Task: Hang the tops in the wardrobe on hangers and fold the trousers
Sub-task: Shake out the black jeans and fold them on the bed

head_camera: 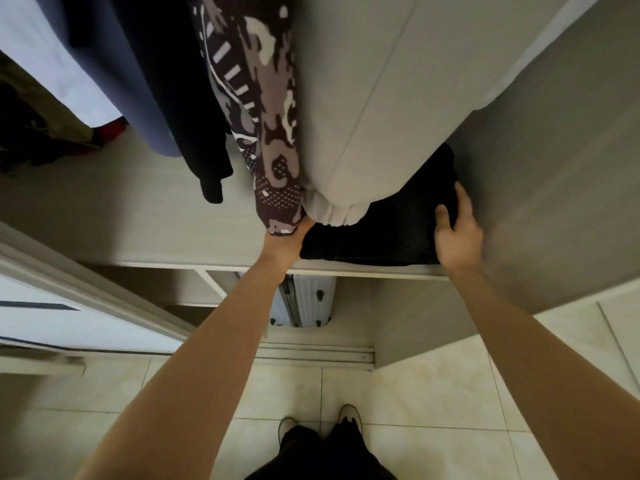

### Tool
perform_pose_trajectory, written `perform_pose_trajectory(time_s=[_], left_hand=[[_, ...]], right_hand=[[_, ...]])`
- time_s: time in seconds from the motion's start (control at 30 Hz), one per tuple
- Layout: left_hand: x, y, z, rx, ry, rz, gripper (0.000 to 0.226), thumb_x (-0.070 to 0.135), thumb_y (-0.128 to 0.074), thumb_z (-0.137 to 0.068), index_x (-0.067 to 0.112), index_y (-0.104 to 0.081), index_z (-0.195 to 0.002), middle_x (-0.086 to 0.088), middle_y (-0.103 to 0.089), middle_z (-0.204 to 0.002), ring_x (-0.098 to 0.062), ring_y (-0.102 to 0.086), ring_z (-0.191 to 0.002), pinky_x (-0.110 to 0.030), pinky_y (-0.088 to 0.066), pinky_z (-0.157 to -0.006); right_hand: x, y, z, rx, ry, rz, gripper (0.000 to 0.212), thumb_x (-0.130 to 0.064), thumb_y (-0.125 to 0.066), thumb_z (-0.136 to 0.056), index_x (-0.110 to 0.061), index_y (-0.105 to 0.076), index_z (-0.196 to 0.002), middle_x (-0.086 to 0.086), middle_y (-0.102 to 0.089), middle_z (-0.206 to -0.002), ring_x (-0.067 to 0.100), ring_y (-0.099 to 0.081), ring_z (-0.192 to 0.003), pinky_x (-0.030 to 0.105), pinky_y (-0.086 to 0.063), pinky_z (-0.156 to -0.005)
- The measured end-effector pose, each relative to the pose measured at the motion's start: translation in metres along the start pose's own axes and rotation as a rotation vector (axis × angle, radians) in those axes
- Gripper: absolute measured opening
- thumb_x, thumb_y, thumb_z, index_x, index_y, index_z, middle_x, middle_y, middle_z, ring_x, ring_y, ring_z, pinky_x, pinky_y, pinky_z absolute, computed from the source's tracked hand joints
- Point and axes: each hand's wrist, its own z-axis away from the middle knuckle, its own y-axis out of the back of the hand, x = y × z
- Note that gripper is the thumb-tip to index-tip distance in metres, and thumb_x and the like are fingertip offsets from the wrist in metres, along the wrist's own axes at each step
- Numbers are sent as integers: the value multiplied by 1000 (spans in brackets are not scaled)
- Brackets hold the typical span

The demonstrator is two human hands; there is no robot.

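A folded pair of black trousers (388, 230) lies on the wardrobe shelf (156, 216), in its right corner. My right hand (457, 233) rests on the trousers' right end with its fingers stretched out and the thumb on top. My left hand (289, 240) is at the trousers' left end; its fingers are hidden under hanging sleeves. Above hang a grey jacket (363, 98), a brown patterned top (263, 116), a black top (180, 81) and a navy one (114, 64).
The wardrobe's side wall (554, 185) stands close on the right of the trousers. A pale ribbed suitcase (308, 299) sits below the shelf. A sliding door (69, 306) is at the left. Dark and red clothes (41, 133) lie at the shelf's far left.
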Motion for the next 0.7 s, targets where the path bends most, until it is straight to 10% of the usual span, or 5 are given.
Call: perform_pose_trajectory(time_s=[0.1,0.23,0.4,0.7], left_hand=[[-3,7,6,13,-34,-44,51,37,-68,-90,13,-54,-133,-2,-63,-126,-16,-60,-116,-33,-48,-103],[-2,21,15,82,-111,45,17,21,-67,-92,18,-60,-107,10,-64,-98,0,-61,-90,-9,-49,-76],[14,25,14,93,-188,170,10,25,-69,-92,29,-63,-99,12,-67,-98,0,-64,-93,-15,-50,-82],[-2,22,10,6,-40,207,13,21,-66,-94,14,-66,-105,-10,-69,-113,-21,-66,-109,-21,-52,-85]], right_hand=[[-6,0,2,-31,-20,-29,51,-28,-46,-101,-27,-34,-150,13,-55,-138,34,-49,-127,32,-36,-105],[-16,-3,11,-81,52,-31,49,-24,-46,-101,-24,-36,-149,14,-59,-130,33,-53,-119,24,-38,-97],[-36,0,8,71,178,-179,41,-5,-52,-96,-12,-49,-136,-5,-56,-114,2,-52,-102,0,-35,-87],[-7,-12,5,7,110,48,41,-22,-47,-102,-10,-45,-141,18,-63,-124,38,-57,-112,32,-40,-89]])
